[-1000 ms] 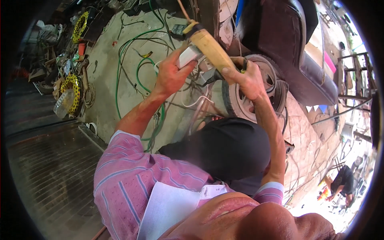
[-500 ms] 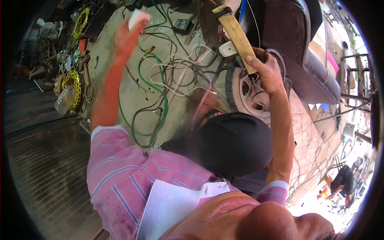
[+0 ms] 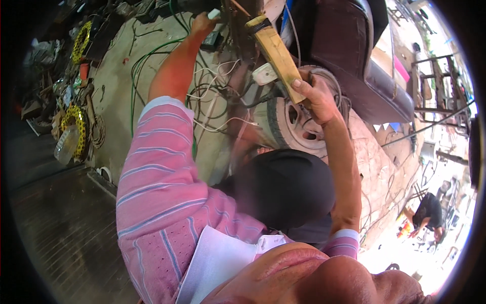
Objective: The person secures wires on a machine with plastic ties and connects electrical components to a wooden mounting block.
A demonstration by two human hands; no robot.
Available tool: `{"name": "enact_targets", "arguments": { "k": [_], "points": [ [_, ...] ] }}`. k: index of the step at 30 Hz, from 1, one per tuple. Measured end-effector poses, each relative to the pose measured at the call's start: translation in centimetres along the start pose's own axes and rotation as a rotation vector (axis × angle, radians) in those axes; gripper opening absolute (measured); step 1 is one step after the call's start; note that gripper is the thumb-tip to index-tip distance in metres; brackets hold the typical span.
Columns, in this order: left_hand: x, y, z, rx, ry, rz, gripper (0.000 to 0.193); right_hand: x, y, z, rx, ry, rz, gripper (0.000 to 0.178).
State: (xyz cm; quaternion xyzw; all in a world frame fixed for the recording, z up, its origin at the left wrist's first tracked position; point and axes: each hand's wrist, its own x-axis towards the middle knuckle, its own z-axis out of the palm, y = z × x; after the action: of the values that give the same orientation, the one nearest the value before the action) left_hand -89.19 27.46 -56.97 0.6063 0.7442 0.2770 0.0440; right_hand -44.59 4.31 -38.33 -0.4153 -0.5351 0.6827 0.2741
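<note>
My right hand (image 3: 318, 95) grips the near end of a long, flat yellow bar (image 3: 277, 53), thumb on top and fingers partly hidden beneath. The bar slants away to a black band (image 3: 258, 24) at its far end. My left hand (image 3: 202, 25) reaches far forward, fingers closed on a small white block-like piece (image 3: 214, 13); its exact kind cannot be made out. Beside the bar is a white socket-like box (image 3: 264, 74) with a dark cable. A wheel with a black tyre (image 3: 275, 121) sits just below my right hand.
White cables (image 3: 223, 124) and green hoses (image 3: 135, 76) tangle across the floor. A dark brown padded seat (image 3: 339, 50) stands at the right. Yellow spotted rings (image 3: 76, 129) and clutter line the left. A person in dark clothes (image 3: 429, 213) is at the far right.
My left hand has moved right and farther forward with the white piece. The view has shifted slightly; my right hand keeps its grip on the yellow bar.
</note>
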Motion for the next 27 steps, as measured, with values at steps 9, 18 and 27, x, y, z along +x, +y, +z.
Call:
{"name": "enact_targets", "arguments": {
  "k": [9, 18, 27],
  "points": [
    [-8.5, 9.3, -2.7, -0.556, -0.012, -0.123, 0.046, 1.2, 4.6, -1.7, 0.428, -0.130, 0.077, 0.056],
    [-20.1, 16.9, -16.7, -1.403, -0.610, 0.097, 0.047, 2.8, 6.6, 1.0, 0.630, -0.209, 0.188, 0.057],
    [-17.7, 20.2, -16.5, -1.140, -0.422, 0.044, 0.044, 1.6, 3.8, 1.2, 0.186, 0.178, 0.254, 0.038]
  ]
}}
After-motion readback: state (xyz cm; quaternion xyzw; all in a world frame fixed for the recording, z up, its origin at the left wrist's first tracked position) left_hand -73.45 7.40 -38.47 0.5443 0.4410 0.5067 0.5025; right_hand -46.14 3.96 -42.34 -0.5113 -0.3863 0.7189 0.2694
